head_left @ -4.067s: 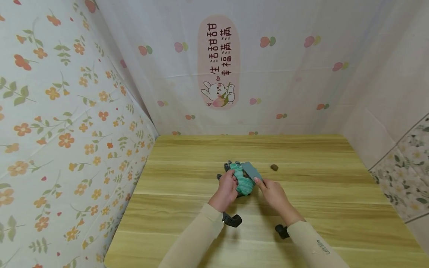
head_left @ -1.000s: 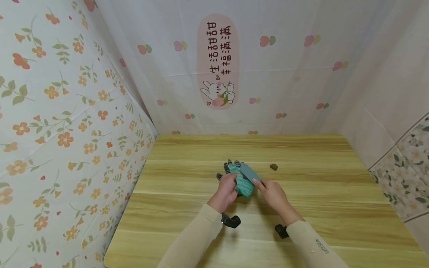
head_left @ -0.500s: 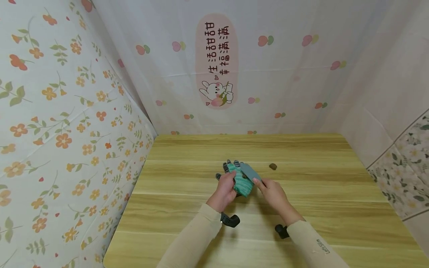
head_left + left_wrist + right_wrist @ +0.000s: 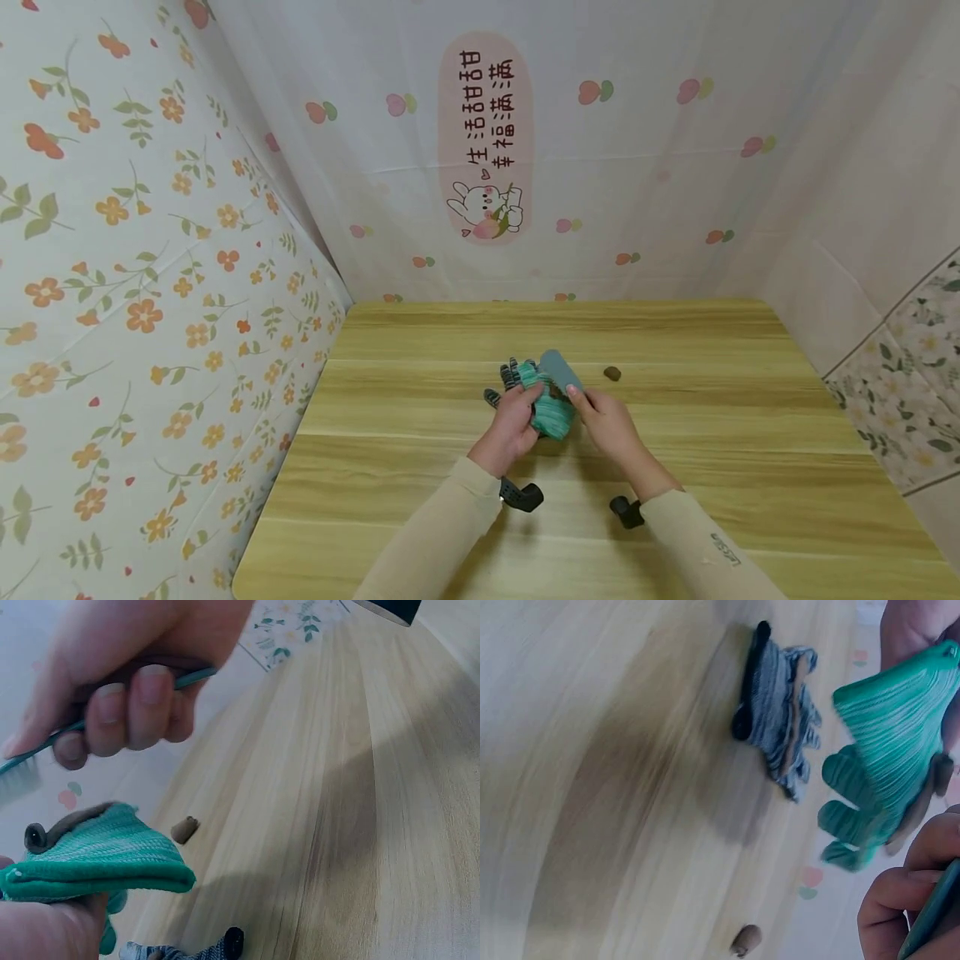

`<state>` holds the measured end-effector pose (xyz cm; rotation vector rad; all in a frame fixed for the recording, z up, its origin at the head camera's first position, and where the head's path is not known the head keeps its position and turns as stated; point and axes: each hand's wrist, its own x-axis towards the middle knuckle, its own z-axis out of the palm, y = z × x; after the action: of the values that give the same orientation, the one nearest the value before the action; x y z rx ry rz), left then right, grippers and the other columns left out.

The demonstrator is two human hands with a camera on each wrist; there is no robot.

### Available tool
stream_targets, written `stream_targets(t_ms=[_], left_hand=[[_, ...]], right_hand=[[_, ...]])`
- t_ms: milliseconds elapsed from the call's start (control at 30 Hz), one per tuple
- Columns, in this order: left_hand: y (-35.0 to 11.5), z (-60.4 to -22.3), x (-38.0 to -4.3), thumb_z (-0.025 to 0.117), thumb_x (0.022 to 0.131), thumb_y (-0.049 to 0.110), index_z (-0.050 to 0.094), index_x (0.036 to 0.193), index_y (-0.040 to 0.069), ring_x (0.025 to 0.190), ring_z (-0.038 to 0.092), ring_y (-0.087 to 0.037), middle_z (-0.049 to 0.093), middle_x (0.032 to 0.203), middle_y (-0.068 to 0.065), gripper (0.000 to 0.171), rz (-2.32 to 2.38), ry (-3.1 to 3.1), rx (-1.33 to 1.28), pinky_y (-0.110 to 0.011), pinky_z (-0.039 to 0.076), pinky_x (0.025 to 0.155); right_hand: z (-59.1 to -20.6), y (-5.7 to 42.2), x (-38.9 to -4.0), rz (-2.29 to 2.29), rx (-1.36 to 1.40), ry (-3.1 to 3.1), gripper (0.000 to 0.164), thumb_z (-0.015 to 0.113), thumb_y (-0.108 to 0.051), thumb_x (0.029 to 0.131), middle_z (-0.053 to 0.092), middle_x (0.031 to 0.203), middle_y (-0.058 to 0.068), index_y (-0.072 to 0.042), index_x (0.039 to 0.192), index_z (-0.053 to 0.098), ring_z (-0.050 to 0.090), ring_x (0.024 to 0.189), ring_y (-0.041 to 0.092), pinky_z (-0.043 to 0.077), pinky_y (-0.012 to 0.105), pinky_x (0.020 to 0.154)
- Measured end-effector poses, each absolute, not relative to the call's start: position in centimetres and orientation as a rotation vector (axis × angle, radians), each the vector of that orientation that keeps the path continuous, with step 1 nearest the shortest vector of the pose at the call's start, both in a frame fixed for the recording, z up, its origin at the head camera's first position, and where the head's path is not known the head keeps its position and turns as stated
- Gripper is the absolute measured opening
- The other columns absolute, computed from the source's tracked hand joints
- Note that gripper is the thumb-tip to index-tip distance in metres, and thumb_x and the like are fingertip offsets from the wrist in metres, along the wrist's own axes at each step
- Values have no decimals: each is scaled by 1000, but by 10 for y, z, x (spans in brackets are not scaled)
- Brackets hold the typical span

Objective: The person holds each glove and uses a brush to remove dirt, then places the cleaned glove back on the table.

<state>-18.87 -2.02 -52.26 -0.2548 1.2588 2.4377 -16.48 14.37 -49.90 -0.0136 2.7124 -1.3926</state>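
My left hand [image 4: 514, 423] grips a green knitted glove [image 4: 553, 417] and holds it raised above the table. A brown, clay-like strip [image 4: 82, 817] lies along the glove's upper face, with a rolled end. In my right hand [image 4: 611, 427] is a blue-grey brush [image 4: 557, 367], its handle inside my curled fingers. Pale bristles [image 4: 19, 780] point down from it in the left wrist view, a little above the green glove. A grey-and-black striped glove [image 4: 776, 705] lies on the table below, also with a brown strip on it, and is partly hidden in the head view.
A small brown lump [image 4: 612, 373] sits on the wood-grain table [image 4: 712, 400] to the right of the gloves. Black wrist-camera mounts [image 4: 522, 497] hang under both forearms. Patterned cloth walls [image 4: 637, 183] stand behind and at the sides.
Compared with half a second ago, the brush has lifted a little away from the green glove. The green glove has shifted slightly to the right in my left hand.
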Motion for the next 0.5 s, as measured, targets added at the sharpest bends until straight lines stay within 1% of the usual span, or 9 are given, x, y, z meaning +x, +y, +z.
stream_targets(t_ms=[100,167,200,267,333,433,500], left_hand=[[-19,-523,-189,45,110,21,46,139,1,110,63,-12,60,126,-5,36,2423,1285,-223,-31,55,93],[-18,-523,-188,44,110,22,47,140,2,116,62,-14,60,130,-6,36,2409,1296,-215,-35,53,100],[-18,-524,-188,44,110,22,46,141,2,120,61,-16,60,132,-7,37,2399,1302,-214,-37,51,104],[-18,-524,-187,42,110,22,43,145,2,128,58,-21,57,140,-11,40,2382,1314,-205,-41,47,110],[-17,-524,-186,41,111,22,40,148,2,134,54,-25,53,146,-14,42,2368,1317,-191,-43,44,113],[-17,-524,-185,39,111,21,39,150,3,138,50,-28,50,150,-16,43,2349,1332,-169,-45,42,114],[-16,-524,-185,39,111,21,39,150,4,139,49,-28,50,150,-16,43,2341,1326,-166,-46,42,114]], right_hand=[[-496,139,-165,-1400,-37,2712,58,41,-52,107,48,69,4,-1,86,58,42,60,17,36,30,56],[-496,137,-166,-1390,-48,2725,57,41,-51,107,51,72,6,-1,87,60,46,64,19,38,31,58],[-497,136,-166,-1378,-50,2730,57,41,-51,107,53,74,8,-1,89,62,47,67,20,39,31,60],[-499,135,-166,-1355,-59,2750,56,41,-50,107,62,84,10,-2,96,66,55,76,20,45,33,66],[-501,135,-167,-1324,-67,2767,56,41,-51,107,64,89,11,-3,98,67,56,80,21,46,34,69],[-503,134,-167,-1292,-58,2775,54,42,-51,107,60,81,9,-4,91,64,55,75,21,45,33,66],[-504,134,-167,-1266,-52,2778,53,42,-50,107,47,70,5,-6,81,57,47,66,20,39,31,60]])
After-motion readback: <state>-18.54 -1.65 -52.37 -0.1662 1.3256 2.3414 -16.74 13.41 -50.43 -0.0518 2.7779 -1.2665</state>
